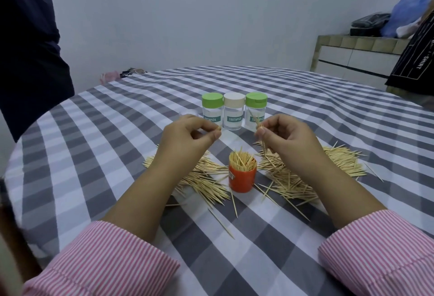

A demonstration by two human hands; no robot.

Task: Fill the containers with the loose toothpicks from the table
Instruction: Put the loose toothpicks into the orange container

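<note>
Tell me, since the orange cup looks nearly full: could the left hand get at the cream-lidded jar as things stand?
Probably yes. The left hand hovers just in front of the cream-lidded jar with nothing between them, though it pinches a toothpick it would need to drop first.

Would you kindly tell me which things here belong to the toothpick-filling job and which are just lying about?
Part of the job:
- orange container, packed with toothpicks
- three lidded toothpick jars
- loose toothpicks on the table
- left hand, right hand holding a few toothpicks

Lying about:
- blue plastic bag
- black bag
- pink item past the table
</note>
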